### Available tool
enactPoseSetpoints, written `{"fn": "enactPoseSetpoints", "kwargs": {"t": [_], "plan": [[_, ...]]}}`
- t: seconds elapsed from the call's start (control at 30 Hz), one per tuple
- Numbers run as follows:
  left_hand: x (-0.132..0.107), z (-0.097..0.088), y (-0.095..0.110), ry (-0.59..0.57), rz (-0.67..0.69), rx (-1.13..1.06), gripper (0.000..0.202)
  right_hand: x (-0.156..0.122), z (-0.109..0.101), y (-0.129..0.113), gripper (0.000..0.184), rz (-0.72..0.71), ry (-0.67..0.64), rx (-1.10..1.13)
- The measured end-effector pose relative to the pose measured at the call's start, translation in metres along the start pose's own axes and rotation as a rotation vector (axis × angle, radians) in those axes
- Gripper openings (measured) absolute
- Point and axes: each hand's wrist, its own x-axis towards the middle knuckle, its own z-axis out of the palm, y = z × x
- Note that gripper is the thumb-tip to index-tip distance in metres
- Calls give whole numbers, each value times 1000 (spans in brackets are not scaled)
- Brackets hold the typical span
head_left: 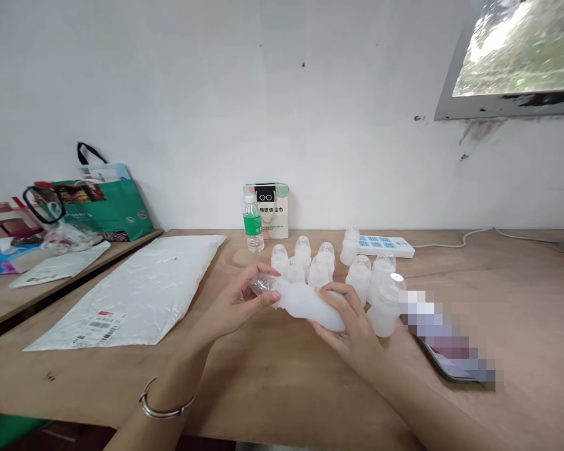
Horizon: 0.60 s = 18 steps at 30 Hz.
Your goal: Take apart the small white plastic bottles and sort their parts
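Note:
A translucent white bottle (pixel 305 302) lies sideways in both my hands above the wooden table (pixel 272 369). My left hand (pixel 237 304) pinches its clear cap at the left end, fingers closed round it. My right hand (pixel 350 332) cradles the bottle's body from below, fingers wrapped round it. Right behind stands a cluster of several similar white bottles (pixel 329 266) with clear caps, upright on the table.
A green-labelled water bottle (pixel 252 224) and a small paper bag (pixel 267 210) stand by the wall. A white power strip (pixel 385 245) lies behind the cluster. A flat plastic mailer (pixel 141 294) lies to the left, a phone (pixel 451 357) to the right. Bags clutter the left-hand table (pixel 9 300).

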Motion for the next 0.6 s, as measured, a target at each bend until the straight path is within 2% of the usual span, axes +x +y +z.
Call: {"fn": "enactPoseSetpoints", "kwargs": {"t": [0.13, 0.27, 0.33, 0.5, 0.6], "plan": [[-4, 17, 3, 76, -82, -28, 35, -5, -8, -4, 52, -122, 25, -164], [-6, 36, -3, 263, -91, 32, 32, -8, -13, -5, 54, -136, 56, -239], [-5, 41, -5, 281, -90, 39, 30, -9, -14, -2, 50, -116, 78, -245], [-2, 32, -3, 9, -75, -35, 28, -6, -19, 1, 42, -28, 9, -49], [-3, 22, -2, -95, -52, -38, 25, -6, -24, -3, 34, 162, -62, 94]]}}
